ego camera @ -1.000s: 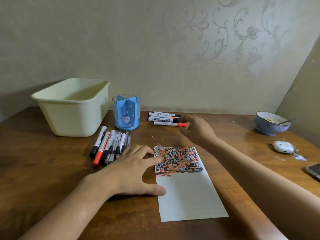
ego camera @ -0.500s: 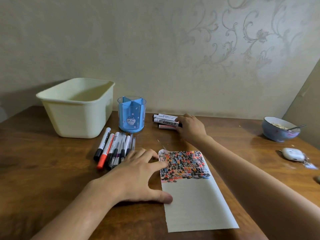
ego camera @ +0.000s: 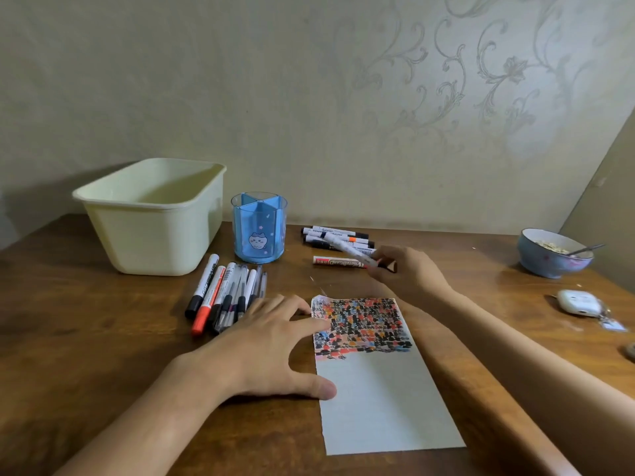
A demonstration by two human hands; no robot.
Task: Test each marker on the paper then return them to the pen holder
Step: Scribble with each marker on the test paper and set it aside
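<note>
While the left hand [ego camera: 271, 348] presses flat on the paper [ego camera: 378, 389], the right hand [ego camera: 405, 273] grips a marker [ego camera: 347, 247] above the worktop [ego camera: 103, 338]. The blue pen holder [ego camera: 259, 228] and the cream tub [ego camera: 154, 214] hold nothing visible; the bowl [ego camera: 553, 252] holds food and a spoon [ego camera: 584, 249].

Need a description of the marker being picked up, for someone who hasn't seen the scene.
Find the blue pen holder at the back of the table; a row of markers lies just right of it. The one you want is the white marker lifted at an angle above that row, pinched in the right hand; the others lie flat.
</note>
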